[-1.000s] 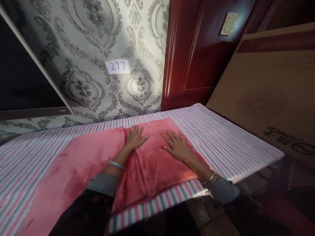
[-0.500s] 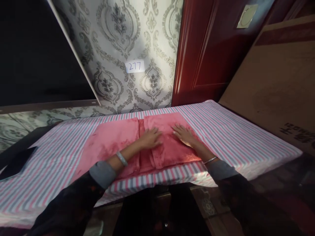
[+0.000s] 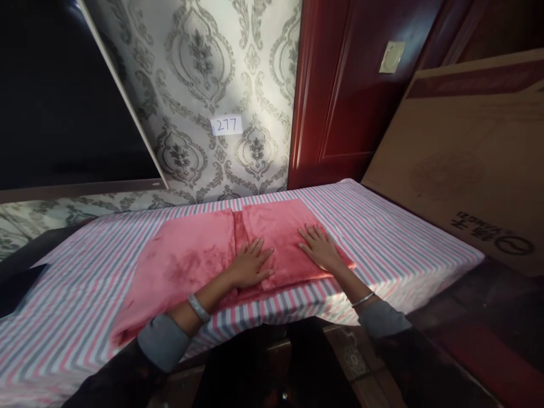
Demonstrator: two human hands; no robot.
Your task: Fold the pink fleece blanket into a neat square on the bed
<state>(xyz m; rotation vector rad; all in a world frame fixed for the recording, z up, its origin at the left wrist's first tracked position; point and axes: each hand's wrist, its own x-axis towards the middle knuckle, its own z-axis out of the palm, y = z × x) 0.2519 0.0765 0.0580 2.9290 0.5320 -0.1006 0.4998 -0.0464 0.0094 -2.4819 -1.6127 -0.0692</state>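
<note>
A pink plush cloth (image 3: 191, 243) lies folded on the striped tablecloth (image 3: 408, 232), with its two sides turned in toward a narrow darker strip in the middle. My left hand (image 3: 251, 265) rests palm down near the front of that strip, on the inner edge of the right fold, fingers spread. On the right part of the cloth, near its outer edge, my right hand (image 3: 319, 248) lies flat with its fingers apart. Neither hand grips the fabric. Darker brushed patches mark the pile on the left fold.
A dark screen (image 3: 76, 102) stands at the back left. A large cardboard box (image 3: 463, 153) leans at the right, beside a dark red door panel (image 3: 331, 96). A paper label (image 3: 226, 124) reading 277 is on the patterned wall. A dark flat object (image 3: 21, 289) lies at the left edge.
My left hand has slid nearer to me along the cloth's middle, and my right hand has shifted slightly toward me. Both stay flat on the fabric. The view has turned a little to the right.
</note>
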